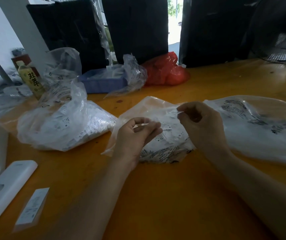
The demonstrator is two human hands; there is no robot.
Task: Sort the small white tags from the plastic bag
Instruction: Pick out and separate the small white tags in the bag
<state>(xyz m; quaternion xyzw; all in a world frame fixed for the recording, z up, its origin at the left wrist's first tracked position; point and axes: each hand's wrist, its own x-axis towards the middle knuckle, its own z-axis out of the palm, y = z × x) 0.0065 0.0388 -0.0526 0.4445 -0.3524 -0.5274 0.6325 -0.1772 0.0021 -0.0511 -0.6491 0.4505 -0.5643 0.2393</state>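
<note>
On the orange table [156, 196], at the centre, lies a clear plastic bag [157, 153] with small white tags [170, 134] showing through it. The left hand [137, 134] curls its fingers on the bag's film, and at about two o'clock from it the right hand [199, 122] pinches a fold of film. Another tag-filled bag [62, 125] sits at nine o'clock.

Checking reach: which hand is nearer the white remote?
Left. The left hand is right of and beyond the white remote; the right hand sits farther right still, over the plastic bag.
</note>
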